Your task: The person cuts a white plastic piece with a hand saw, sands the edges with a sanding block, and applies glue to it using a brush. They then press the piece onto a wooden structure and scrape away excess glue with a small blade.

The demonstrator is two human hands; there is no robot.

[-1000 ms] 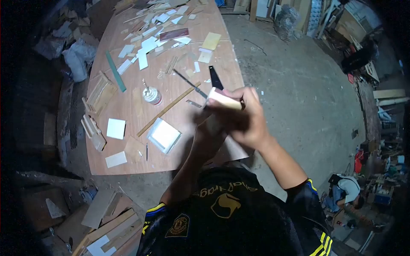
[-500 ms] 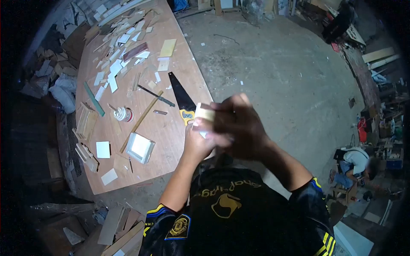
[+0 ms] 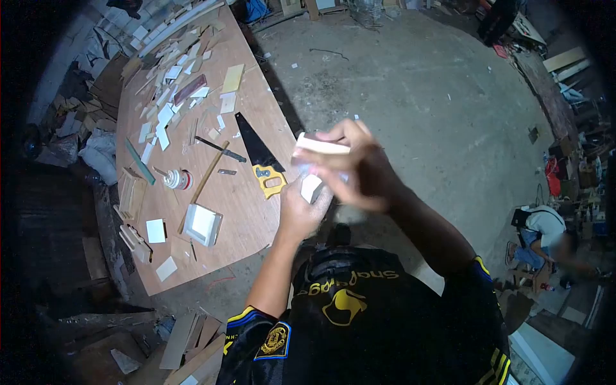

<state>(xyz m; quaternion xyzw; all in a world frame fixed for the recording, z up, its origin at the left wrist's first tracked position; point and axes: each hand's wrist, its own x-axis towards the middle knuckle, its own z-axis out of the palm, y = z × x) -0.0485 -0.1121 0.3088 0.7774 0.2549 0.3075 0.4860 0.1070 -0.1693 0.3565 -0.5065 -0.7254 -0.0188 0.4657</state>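
Observation:
My left hand (image 3: pixel 300 208) is closed around a small white-faced wooden piece (image 3: pixel 311 186), held up beyond my chest near the table's edge. Pale dust coats its fingers. My right hand (image 3: pixel 366 160), partly smeared by motion, grips a pale block with a brown face (image 3: pixel 326 146), which looks like a sanding block. That block is just above the white-faced piece and overlaps my left fingertips in this view. A handsaw (image 3: pixel 260 151) with a yellow handle lies on the table, left of my hands.
The wooden table (image 3: pixel 247 224) bears a glass-sided box (image 3: pixel 202 224), a white glue tub (image 3: pixel 178 179), a wooden stick (image 3: pixel 208 176), a dark file (image 3: pixel 221 149) and many scattered offcuts (image 3: pixel 170 115). A person (image 3: pixel 542 234) sits low at the right.
My right hand has shifted slightly upward with the block, now showing more of its pale edge. The white-faced piece in my left hand is more exposed. The view has turned slightly.

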